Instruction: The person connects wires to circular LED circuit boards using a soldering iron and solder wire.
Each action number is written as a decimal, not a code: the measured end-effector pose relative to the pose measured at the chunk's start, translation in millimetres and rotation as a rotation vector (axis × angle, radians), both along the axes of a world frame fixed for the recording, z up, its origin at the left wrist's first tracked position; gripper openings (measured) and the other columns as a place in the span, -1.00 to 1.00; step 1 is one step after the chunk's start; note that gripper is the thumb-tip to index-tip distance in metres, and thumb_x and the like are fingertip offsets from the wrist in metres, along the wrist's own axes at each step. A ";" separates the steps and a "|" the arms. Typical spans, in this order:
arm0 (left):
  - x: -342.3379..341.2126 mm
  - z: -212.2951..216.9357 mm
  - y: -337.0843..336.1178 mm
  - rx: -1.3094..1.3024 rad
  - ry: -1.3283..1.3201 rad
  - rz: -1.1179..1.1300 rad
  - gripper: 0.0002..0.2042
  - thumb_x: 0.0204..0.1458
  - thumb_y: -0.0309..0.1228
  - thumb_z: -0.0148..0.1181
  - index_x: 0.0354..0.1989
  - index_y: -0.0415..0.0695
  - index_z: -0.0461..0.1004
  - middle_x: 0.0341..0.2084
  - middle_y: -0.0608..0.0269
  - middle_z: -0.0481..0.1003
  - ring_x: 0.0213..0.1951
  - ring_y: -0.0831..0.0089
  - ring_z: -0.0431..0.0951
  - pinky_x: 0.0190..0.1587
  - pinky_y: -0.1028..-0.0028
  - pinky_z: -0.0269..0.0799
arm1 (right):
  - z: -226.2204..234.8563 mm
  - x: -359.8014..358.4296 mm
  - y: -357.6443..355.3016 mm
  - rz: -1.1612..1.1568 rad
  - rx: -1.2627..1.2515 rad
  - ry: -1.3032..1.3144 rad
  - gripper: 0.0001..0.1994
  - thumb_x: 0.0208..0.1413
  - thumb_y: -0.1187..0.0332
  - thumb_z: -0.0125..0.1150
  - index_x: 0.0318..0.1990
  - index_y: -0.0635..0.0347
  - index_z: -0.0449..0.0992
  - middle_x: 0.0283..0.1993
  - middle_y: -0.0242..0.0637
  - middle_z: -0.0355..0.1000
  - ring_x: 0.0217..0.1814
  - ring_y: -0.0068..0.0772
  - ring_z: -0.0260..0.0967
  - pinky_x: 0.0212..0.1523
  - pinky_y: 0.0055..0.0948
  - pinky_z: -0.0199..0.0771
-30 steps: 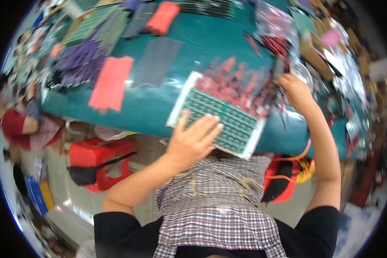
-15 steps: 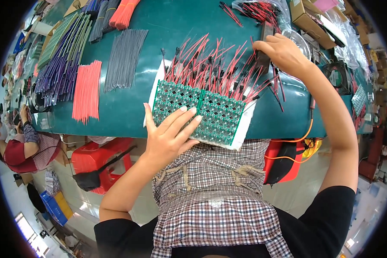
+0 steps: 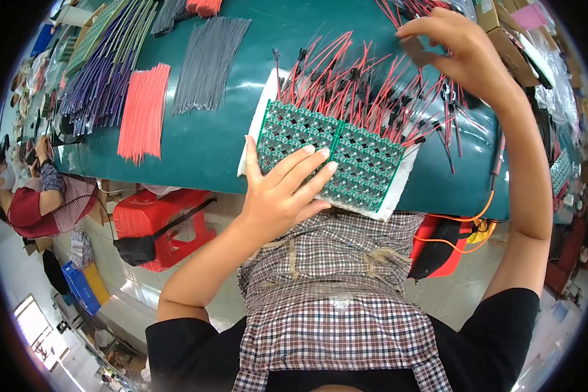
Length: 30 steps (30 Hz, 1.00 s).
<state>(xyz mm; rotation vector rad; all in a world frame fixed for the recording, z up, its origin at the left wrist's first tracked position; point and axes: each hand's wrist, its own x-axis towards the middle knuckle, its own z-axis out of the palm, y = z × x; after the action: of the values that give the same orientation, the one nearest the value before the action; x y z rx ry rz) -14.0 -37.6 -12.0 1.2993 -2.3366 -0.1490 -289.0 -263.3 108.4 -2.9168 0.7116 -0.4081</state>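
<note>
My left hand lies flat with fingers apart on a green circuit board panel, near its front edge. The panel rests on a white pad. Red and black wires with black connectors fan out from the panel's far edge. Beyond them, at the far right, my raised right hand pinches a dark brown-grey bar between thumb and fingers. Part of the bar is hidden by the hand. Loose wires with black connectors lie just below that hand.
Bundles of red wires, grey wires and purple wires lie on the green table at left. A corded tool with an orange cable is at right, near a cardboard box. Another person sits far left.
My right hand has lifted with the bar, which now appears tilted and farther from the wires. The whole view has shifted a little; my left hand stays on the panel.
</note>
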 end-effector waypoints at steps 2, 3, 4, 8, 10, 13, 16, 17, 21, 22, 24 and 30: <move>-2.1 -1.4 -0.7 -0.007 0.004 0.005 -0.40 -0.18 -0.02 0.37 0.13 0.14 0.50 0.18 0.49 0.41 0.22 0.52 0.35 0.25 -0.58 -0.24 | -0.5 27.6 16.1 0.094 -0.064 0.018 -0.61 -0.22 0.63 0.24 -0.13 0.10 0.57 -0.25 -0.33 0.53 -0.20 -0.16 0.41 -0.20 -0.24 0.44; -2.9 -1.6 -0.7 -0.012 0.004 0.008 -0.39 -0.20 -0.01 0.38 0.12 0.15 0.51 0.17 0.48 0.42 0.20 0.48 0.38 0.27 -0.54 -0.26 | -11.3 34.7 16.4 0.126 -0.131 0.047 -0.65 -0.21 0.59 0.24 -0.16 0.10 0.57 -0.27 -0.36 0.53 -0.23 -0.19 0.40 -0.21 -0.25 0.43; -3.8 -2.1 -0.8 -0.018 0.007 0.007 -0.37 -0.22 0.01 0.40 0.12 0.16 0.52 0.16 0.48 0.44 0.19 0.44 0.41 0.29 -0.49 -0.28 | -22.9 40.9 17.7 0.154 -0.199 0.079 -0.69 -0.20 0.55 0.24 -0.19 0.09 0.58 -0.28 -0.39 0.53 -0.27 -0.23 0.39 -0.23 -0.27 0.43; -5.2 -4.0 0.5 -0.002 0.023 0.008 -0.36 -0.24 0.01 0.40 0.13 0.15 0.51 0.18 0.48 0.43 0.19 0.45 0.41 0.30 -0.50 -0.30 | -37.9 60.2 33.6 0.210 -0.251 0.138 -0.86 -0.11 0.38 0.21 -0.33 0.00 0.61 -0.43 -0.45 0.48 -0.21 -0.34 0.44 -0.17 -0.33 0.44; -6.0 -5.3 0.4 -0.008 0.030 0.012 -0.35 -0.24 0.01 0.40 0.13 0.15 0.51 0.19 0.48 0.42 0.19 0.45 0.41 0.30 -0.50 -0.30 | -42.0 60.6 36.5 0.210 -0.260 0.155 -0.85 -0.11 0.37 0.21 -0.33 -0.01 0.61 -0.42 -0.47 0.48 -0.20 -0.37 0.43 -0.14 -0.35 0.42; -8.1 -7.1 0.0 -0.012 0.048 0.016 -0.36 -0.23 0.01 0.39 0.13 0.14 0.51 0.19 0.48 0.42 0.19 0.45 0.41 0.30 -0.50 -0.28 | -42.3 59.6 39.4 0.208 -0.262 0.176 -0.84 -0.11 0.35 0.21 -0.32 -0.02 0.62 -0.42 -0.49 0.48 -0.19 -0.40 0.43 -0.11 -0.37 0.40; -11.9 -7.6 -2.9 -0.012 0.065 0.025 -0.38 -0.21 0.01 0.39 0.12 0.14 0.51 0.18 0.48 0.42 0.19 0.45 0.41 0.29 -0.49 -0.26 | -43.8 60.8 42.1 0.211 -0.259 0.184 -0.85 -0.10 0.34 0.21 -0.32 -0.02 0.62 -0.42 -0.50 0.47 -0.19 -0.41 0.42 -0.12 -0.39 0.39; -13.4 -8.3 -4.4 -0.023 0.063 0.026 -0.40 -0.17 0.00 0.37 0.12 0.13 0.50 0.18 0.47 0.41 0.21 0.48 0.38 0.27 -0.50 -0.21 | -44.7 61.0 42.4 0.212 -0.257 0.186 -0.86 -0.10 0.34 0.22 -0.34 -0.02 0.62 -0.42 -0.50 0.47 -0.19 -0.41 0.42 -0.12 -0.39 0.39; -14.0 -9.4 -8.1 -0.034 0.069 0.017 -0.42 -0.13 0.00 0.34 0.12 0.11 0.49 0.18 0.46 0.40 0.22 0.50 0.36 0.25 -0.51 -0.16 | -46.0 59.4 41.1 0.206 -0.242 0.235 -0.76 -0.11 0.40 0.21 -0.22 0.05 0.63 -0.27 -0.47 0.52 -0.20 -0.39 0.41 -0.11 -0.34 0.40; -13.0 -9.3 -6.7 -0.042 0.066 0.025 -0.42 -0.13 0.00 0.34 0.12 0.11 0.49 0.18 0.46 0.40 0.22 0.50 0.36 0.25 -0.51 -0.16 | -46.3 61.1 41.7 0.199 -0.241 0.250 -0.75 -0.11 0.41 0.21 -0.21 0.04 0.62 -0.25 -0.46 0.52 -0.19 -0.38 0.42 -0.10 -0.35 0.40; -11.4 -9.9 -2.4 -0.043 0.067 0.034 -0.42 -0.14 0.00 0.34 0.12 0.11 0.49 0.18 0.45 0.40 0.22 0.49 0.36 0.25 -0.51 -0.16 | -48.0 64.4 44.7 0.198 -0.249 0.259 -0.75 -0.11 0.41 0.20 -0.20 0.04 0.62 -0.23 -0.45 0.52 -0.17 -0.38 0.43 -0.09 -0.35 0.39; -14.3 -15.0 -2.6 -0.051 0.064 0.021 -0.35 -0.20 0.02 0.38 0.16 0.14 0.48 0.19 0.47 0.41 0.20 0.46 0.40 0.27 -0.50 -0.24 | -46.8 57.6 55.0 0.172 -0.177 0.187 -0.74 -0.07 0.47 0.18 -0.16 0.11 0.60 -0.11 -0.37 0.50 -0.10 -0.29 0.44 -0.04 -0.30 0.40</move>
<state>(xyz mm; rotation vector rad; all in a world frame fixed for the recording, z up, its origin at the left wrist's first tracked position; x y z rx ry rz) -28.2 -40.2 -26.9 1.2754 -2.2576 -0.1221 -231.3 -208.3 61.6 -3.1828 0.4603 -0.1904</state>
